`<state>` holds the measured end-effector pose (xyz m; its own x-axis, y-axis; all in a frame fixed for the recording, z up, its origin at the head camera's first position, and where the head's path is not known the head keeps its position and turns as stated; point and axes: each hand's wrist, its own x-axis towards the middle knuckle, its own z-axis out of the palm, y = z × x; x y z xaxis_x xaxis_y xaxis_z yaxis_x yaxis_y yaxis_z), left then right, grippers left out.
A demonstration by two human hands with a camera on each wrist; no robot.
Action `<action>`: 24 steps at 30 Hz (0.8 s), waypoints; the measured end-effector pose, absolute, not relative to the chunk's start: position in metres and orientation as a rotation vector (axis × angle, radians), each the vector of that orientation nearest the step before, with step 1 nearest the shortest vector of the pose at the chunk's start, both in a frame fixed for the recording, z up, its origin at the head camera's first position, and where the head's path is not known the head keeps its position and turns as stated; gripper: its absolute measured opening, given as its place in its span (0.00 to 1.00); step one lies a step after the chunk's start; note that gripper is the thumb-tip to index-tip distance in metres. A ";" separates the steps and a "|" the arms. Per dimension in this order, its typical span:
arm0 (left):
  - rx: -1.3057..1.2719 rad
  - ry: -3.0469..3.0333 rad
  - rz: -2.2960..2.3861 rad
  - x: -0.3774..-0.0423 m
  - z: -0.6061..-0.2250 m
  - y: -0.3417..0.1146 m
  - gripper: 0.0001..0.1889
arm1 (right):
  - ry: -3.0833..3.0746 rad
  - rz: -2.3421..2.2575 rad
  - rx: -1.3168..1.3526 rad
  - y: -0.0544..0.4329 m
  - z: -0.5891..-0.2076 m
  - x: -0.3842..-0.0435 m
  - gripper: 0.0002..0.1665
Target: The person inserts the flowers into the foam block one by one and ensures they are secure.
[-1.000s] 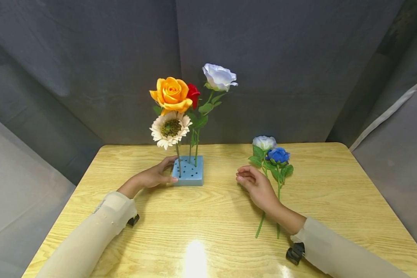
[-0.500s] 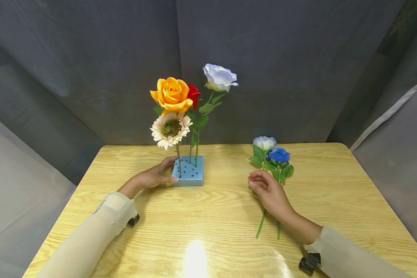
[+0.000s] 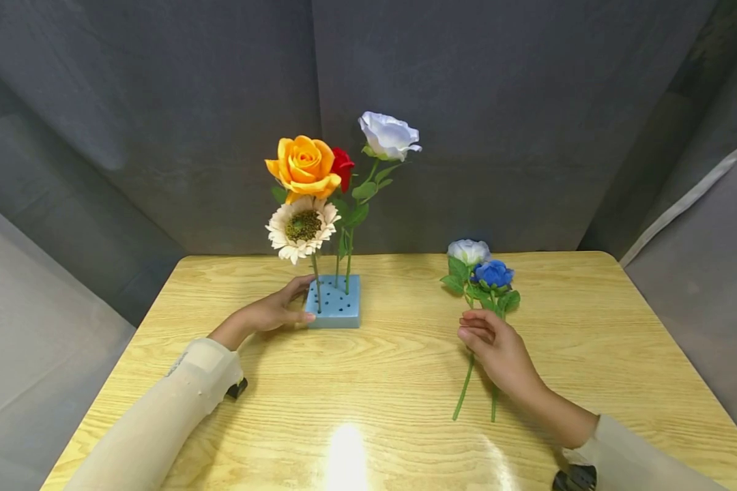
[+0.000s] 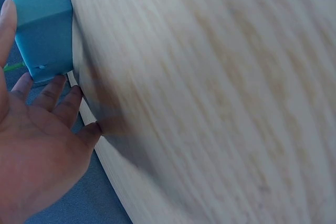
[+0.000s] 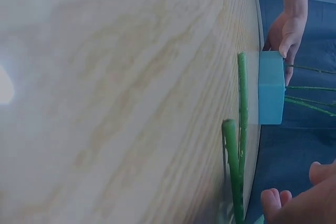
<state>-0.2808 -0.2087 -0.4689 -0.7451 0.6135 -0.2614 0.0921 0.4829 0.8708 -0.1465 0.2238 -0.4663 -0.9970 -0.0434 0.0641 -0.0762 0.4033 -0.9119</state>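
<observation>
My left hand (image 3: 271, 311) holds the left side of a light-blue block with holes (image 3: 342, 319), thumb at the front corner and fingers behind. Upright in the block stand an orange rose (image 3: 305, 164), a cream sunflower-like bloom (image 3: 301, 228), a partly hidden red flower (image 3: 342, 168) and a pale white rose (image 3: 389, 136). Over the stems of two artificial flowers, one white (image 3: 469, 251) and one blue (image 3: 493, 274), hovers my right hand (image 3: 500, 351), fingers loosely bent. A gap shows between its thumb and fingers in the right wrist view, with green stems (image 5: 242, 98) beside it.
The wooden table (image 3: 381, 382) has rounded far corners. Behind it hangs a dark grey curtain (image 3: 497, 123), with lighter cloth at both sides. Tall blooms lean above the block, the pale white rose reaching out to the right.
My right hand has moved right and toward me, from left of the lying flowers to over their stems. The left hand and the block have stayed in place.
</observation>
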 end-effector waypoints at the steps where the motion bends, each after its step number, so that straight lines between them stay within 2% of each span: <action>1: 0.580 2.178 1.229 -0.281 -0.469 -0.209 0.49 | -2.611 1.694 0.111 0.225 -0.466 -0.145 0.25; 24: 0.585 2.204 1.197 -0.282 -0.470 -0.209 0.49 | -2.846 1.584 -0.049 0.239 -0.461 -0.131 0.37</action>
